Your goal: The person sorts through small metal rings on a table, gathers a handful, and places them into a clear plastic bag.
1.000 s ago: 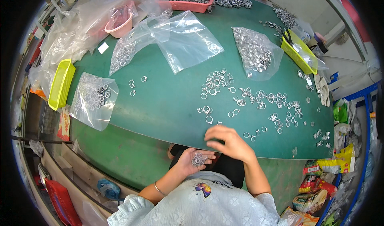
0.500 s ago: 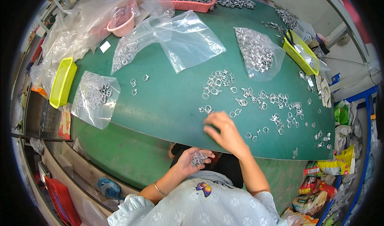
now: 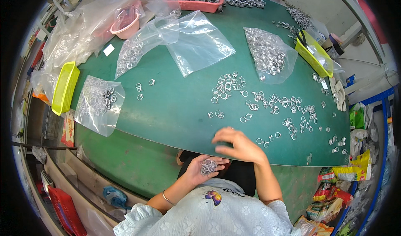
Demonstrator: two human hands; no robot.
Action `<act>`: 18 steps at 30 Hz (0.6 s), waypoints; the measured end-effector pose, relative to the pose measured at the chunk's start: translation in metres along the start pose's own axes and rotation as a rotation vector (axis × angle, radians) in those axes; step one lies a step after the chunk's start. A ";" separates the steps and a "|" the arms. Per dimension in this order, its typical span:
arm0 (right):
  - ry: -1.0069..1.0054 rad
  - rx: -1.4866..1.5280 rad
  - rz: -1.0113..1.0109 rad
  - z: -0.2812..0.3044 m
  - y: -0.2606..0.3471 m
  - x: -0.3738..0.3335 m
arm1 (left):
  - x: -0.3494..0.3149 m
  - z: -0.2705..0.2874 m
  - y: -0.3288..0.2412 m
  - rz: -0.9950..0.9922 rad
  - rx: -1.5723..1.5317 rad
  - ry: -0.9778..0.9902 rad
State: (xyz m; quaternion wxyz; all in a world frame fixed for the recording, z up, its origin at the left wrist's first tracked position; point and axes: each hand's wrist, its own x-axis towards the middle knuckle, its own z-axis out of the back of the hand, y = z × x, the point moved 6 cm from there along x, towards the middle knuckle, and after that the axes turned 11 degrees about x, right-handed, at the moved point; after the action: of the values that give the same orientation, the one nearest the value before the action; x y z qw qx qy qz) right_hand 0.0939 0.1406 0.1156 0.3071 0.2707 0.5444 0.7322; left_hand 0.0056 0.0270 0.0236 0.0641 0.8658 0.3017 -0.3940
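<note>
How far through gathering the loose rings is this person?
Done: several clear bags already hold rings. In hand: the left hand cups a small pile of rings; the right hand is at the table edge. Left: many loose rings are scattered across the table.

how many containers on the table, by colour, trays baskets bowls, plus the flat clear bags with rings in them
yellow trays: 2
red basket: 1
pink bowl: 1
flat clear bags holding rings: 4
total: 8
The crumpled heap of bags at the upper left is left out, too tangled to count.
</note>
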 end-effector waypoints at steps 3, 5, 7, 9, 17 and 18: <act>-0.274 -0.178 -0.074 0.016 0.003 0.013 | 0.017 0.017 0.006 -0.004 -0.124 0.264; -0.429 -0.520 0.153 0.017 0.019 0.018 | 0.025 0.026 0.011 -0.020 -0.164 0.411; -0.323 -0.568 0.148 0.007 0.002 0.013 | 0.027 0.026 0.011 -0.048 -0.147 0.400; -0.248 -0.604 0.147 0.005 -0.006 0.004 | 0.023 0.025 0.008 -0.072 -0.041 0.308; -0.553 -0.584 0.085 0.076 0.001 -0.021 | 0.001 0.019 0.015 -0.089 0.410 0.283; -0.543 -0.601 0.101 0.077 -0.001 -0.012 | 0.000 0.014 0.016 -0.076 0.375 0.289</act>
State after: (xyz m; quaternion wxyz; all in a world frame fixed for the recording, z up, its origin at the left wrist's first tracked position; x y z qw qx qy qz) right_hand 0.1584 0.1803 0.1339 0.4687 0.3787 0.1914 0.7748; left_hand 0.0060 0.0090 0.0124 -0.1568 0.8980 0.2615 -0.3172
